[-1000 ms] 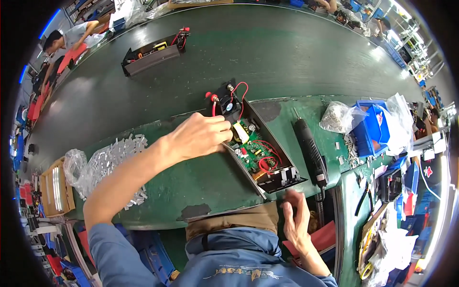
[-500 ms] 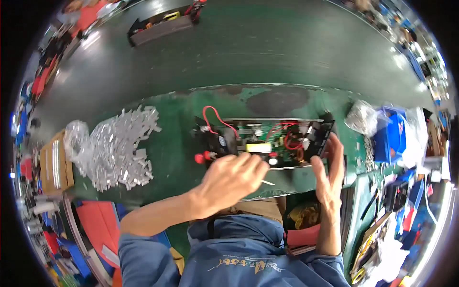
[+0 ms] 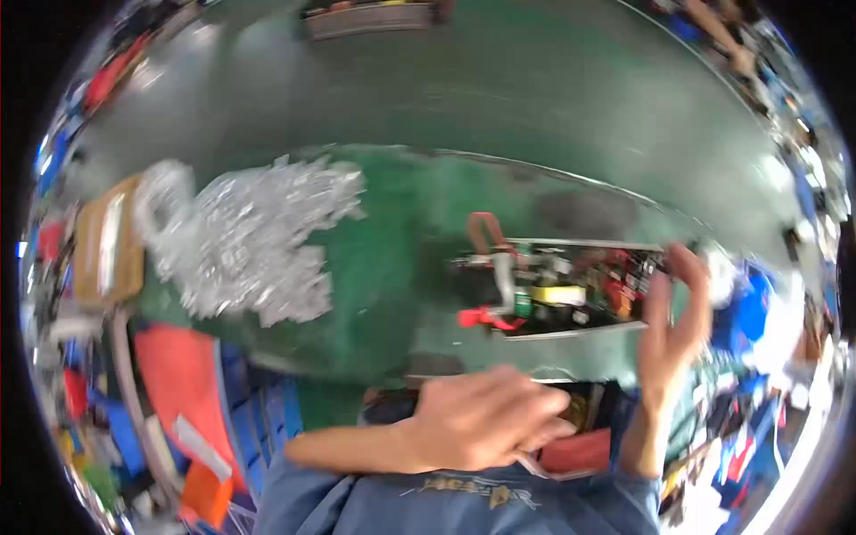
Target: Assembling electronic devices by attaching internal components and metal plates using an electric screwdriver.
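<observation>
An open, long metal case with a circuit board (image 3: 571, 294) lies on the green table, right of centre. A yellow part, a red wire loop and red terminals show at its left part. My right hand (image 3: 675, 325) is at the case's right end, thumb and fingers around the dark end panel (image 3: 644, 267); blur hides the exact contact. Nearer to me, in front of the table edge, my left hand (image 3: 486, 417) is curled, apart from the case. A thin pale stick (image 3: 530, 463) pokes out below its fingers; its kind is unclear.
A heap of small clear plastic pieces (image 3: 259, 241) covers the table's left side, beside a cardboard box (image 3: 107, 241). Right of the case stands a blue bin (image 3: 749, 308) with clear bags. Another case (image 3: 370, 20) lies at the far side. Red sheets (image 3: 178, 366) lie lower left.
The view has swung, so the table things sit further right. My left hand has drawn back from over the case toward my body. My right hand stays at the case's right end.
</observation>
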Demonstrator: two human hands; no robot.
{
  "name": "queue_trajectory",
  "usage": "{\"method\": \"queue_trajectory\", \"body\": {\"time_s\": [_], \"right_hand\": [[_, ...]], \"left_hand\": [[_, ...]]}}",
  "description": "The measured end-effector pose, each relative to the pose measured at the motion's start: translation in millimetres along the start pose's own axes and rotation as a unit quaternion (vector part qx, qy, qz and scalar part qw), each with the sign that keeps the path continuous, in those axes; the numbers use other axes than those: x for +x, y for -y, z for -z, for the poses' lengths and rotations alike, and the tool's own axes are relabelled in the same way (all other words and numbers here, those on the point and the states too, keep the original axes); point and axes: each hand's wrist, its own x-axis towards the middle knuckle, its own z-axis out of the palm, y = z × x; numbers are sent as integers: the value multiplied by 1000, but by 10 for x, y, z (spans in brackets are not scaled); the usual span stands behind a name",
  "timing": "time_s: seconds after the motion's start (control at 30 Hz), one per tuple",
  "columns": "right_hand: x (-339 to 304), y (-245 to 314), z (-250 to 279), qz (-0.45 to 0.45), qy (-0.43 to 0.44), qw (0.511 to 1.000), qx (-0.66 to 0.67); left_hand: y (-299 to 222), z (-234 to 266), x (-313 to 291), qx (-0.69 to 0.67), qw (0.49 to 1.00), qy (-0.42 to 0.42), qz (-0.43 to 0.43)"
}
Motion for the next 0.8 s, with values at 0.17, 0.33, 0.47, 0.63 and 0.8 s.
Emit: {"method": "queue_trajectory", "body": {"time_s": [0.17, 0.33, 0.47, 0.63, 0.8], "right_hand": [[212, -261, 115, 15, -30, 996, -81], [13, -1337, 874, -130, -94, 973, -168], [-389, -2022, 1302, -223, -99, 947, -207], [-503, -2393, 1221, -185, -93, 956, -208], [-324, -2339, 1168, -134, -76, 974, -165]], "left_hand": [[158, 109, -325, 28, 986, 14, 164], [138, 90, -337, 44, 981, 25, 187], [102, 5, -164, 72, 990, 51, 108], [8, -94, 19, 159, 984, 57, 54], [-114, -234, 188, 181, 979, 88, 38]]}}
